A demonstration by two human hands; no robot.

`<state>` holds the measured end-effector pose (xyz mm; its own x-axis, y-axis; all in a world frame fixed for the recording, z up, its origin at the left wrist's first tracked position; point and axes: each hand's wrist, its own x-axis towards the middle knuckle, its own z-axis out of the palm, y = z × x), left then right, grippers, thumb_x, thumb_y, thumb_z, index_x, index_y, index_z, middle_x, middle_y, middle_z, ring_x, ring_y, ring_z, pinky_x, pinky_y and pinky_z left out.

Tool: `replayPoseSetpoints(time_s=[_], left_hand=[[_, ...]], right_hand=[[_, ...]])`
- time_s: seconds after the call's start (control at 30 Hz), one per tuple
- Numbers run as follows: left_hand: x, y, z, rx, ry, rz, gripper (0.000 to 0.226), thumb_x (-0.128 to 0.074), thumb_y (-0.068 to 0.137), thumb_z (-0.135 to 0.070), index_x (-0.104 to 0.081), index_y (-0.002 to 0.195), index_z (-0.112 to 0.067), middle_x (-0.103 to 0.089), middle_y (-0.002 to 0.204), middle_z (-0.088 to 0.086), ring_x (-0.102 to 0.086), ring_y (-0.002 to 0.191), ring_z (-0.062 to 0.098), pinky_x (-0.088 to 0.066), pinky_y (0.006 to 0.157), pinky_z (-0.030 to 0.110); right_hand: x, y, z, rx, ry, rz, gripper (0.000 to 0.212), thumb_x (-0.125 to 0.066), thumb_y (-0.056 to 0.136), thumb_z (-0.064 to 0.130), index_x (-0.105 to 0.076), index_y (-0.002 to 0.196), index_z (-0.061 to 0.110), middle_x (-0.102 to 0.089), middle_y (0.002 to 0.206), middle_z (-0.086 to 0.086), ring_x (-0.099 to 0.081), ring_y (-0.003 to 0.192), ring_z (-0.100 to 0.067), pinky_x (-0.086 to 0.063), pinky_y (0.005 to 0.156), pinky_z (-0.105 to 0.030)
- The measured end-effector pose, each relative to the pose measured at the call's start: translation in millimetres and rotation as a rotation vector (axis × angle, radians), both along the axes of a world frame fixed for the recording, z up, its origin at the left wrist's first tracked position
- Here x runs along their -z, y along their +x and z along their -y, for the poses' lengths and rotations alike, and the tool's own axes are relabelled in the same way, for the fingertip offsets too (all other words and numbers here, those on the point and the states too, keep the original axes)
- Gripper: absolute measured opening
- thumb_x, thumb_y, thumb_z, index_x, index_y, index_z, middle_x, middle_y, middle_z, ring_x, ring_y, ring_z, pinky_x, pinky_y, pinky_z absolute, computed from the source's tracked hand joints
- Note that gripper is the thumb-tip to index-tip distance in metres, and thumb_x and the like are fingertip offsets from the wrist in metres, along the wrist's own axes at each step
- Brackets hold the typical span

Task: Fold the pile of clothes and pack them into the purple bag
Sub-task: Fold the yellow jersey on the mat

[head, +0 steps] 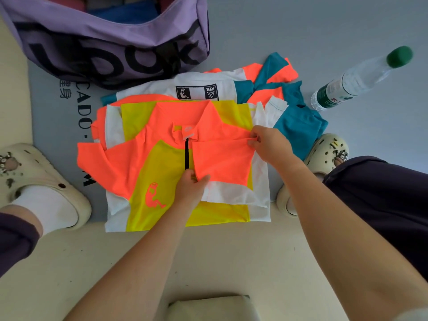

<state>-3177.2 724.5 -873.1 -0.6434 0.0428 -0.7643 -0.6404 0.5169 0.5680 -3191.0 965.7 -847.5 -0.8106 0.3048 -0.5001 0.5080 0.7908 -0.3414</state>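
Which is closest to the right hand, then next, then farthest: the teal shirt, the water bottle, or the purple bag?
From the right hand:
1. Teal shirt, just beyond it, to its right.
2. Water bottle, farther right, lying on the mat.
3. Purple bag, far up and left.

Top polo shirt (162,163) showing neon orange, yellow and white panels, black placket, orange figure print. White shirt (196,88) beneath bearing black basketball label. Teal-and-orange garments (294,117) lying beside. Purple fabric bag (111,42) displaying black lettering. Clear bottle (361,79) wearing green cap.
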Motion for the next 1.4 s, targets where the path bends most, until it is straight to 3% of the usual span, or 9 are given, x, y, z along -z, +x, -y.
replayPoseSetpoints(time_s=[0.13,0.33,0.43,0.6,0.73,0.8,1.03,1.2,1.4], left_hand=[[0.3,5.8,5.1,0.128,-0.041,0.049,0.029,-0.073,0.077,-0.001,-0.054,0.093,-0.017,-0.069,0.098,0.013,-0.066,0.085,0.027,-0.055,0.076,0.042],[-6.8,2.0,17.7,0.310,-0.164,-0.044,0.029,-0.081,0.074,-0.025,-0.058,0.089,-0.015,-0.067,0.079,0.004,-0.067,0.078,0.028,-0.049,0.065,0.037],[-22.6,-17.6,34.5,0.341,-0.409,-0.228,0.033,-0.071,0.080,-0.049,-0.058,0.078,-0.019,-0.063,0.067,-0.002,-0.064,0.073,0.025,-0.039,0.052,0.032],[-37.8,-89.7,103.7,0.146,-0.471,-0.592,0.022,-0.064,0.084,-0.030,-0.058,0.101,-0.018,-0.055,0.104,-0.001,-0.055,0.095,0.020,-0.037,0.069,0.031],[-36.4,-129.6,146.7,0.354,-0.285,-0.410,0.046,-0.068,0.082,-0.025,-0.052,0.125,-0.020,-0.053,0.129,-0.003,-0.050,0.117,0.013,-0.041,0.093,0.031],[-31.3,-138.2,160.5,0.544,-0.372,-0.375,0.043,-0.069,0.083,-0.029,-0.054,0.122,-0.020,-0.058,0.127,0.000,-0.054,0.117,0.019,-0.044,0.098,0.038],[-22.1,-150.9,211.8,0.831,-0.806,-0.355,0.048,-0.063,0.081,-0.058,-0.059,0.109,-0.020,-0.061,0.106,0.008,-0.058,0.102,0.031,-0.037,0.081,0.037],[-21.7,-155.3,224.9,0.758,-0.621,-0.371,0.026,-0.078,0.072,-0.038,-0.058,0.076,-0.022,-0.049,0.095,0.005,-0.048,0.099,0.027,-0.040,0.080,0.037],[-37.2,-155.1,213.0,0.467,-0.195,-0.437,0.041,-0.064,0.079,-0.018,-0.031,0.056,-0.019,-0.032,0.056,0.000,-0.034,0.057,0.016,-0.029,0.058,0.033]], right_hand=[[-2.3,-0.4,3.6,0.006,0.003,-0.003,0.014,-0.056,0.093,0.028,-0.060,0.102,0.018,-0.063,0.098,-0.004,-0.058,0.093,-0.028,-0.046,0.073,-0.037],[-5.9,-1.9,10.9,0.010,0.037,-0.021,0.019,-0.058,0.091,0.033,-0.058,0.105,0.021,-0.065,0.100,-0.004,-0.060,0.093,-0.030,-0.045,0.069,-0.035],[-11.2,-3.9,29.7,0.008,0.146,-0.110,0.030,-0.060,0.088,0.039,-0.051,0.109,0.018,-0.065,0.095,-0.006,-0.061,0.087,-0.032,-0.037,0.061,-0.032],[-11.7,-24.1,93.0,-0.100,0.079,-0.200,0.034,-0.062,0.087,0.040,-0.050,0.103,0.013,-0.066,0.093,-0.010,-0.062,0.086,-0.032,-0.039,0.060,-0.035],[2.5,-44.3,151.0,-0.113,-0.221,-0.091,0.028,-0.068,0.085,0.037,-0.059,0.089,0.010,-0.067,0.090,-0.013,-0.062,0.089,-0.030,-0.042,0.067,-0.035],[14.8,-46.0,168.5,-0.071,-0.350,-0.025,0.026,-0.071,0.085,0.033,-0.059,0.083,0.011,-0.064,0.083,-0.010,-0.060,0.084,-0.026,-0.035,0.064,-0.031],[36.2,-42.1,181.8,0.020,-0.357,0.020,0.025,-0.074,0.082,0.031,-0.056,0.084,0.015,-0.056,0.078,-0.001,-0.054,0.074,-0.020,-0.031,0.060,-0.030],[36.2,-41.7,184.3,-0.004,-0.320,0.017,0.023,-0.073,0.084,0.026,-0.057,0.087,0.009,-0.054,0.078,-0.003,-0.052,0.073,-0.022,-0.030,0.060,-0.030],[32.0,-44.1,187.1,0.013,-0.322,0.030,0.016,-0.068,0.088,0.021,-0.060,0.086,0.008,-0.060,0.088,-0.011,-0.058,0.086,-0.029,-0.039,0.069,-0.035]])
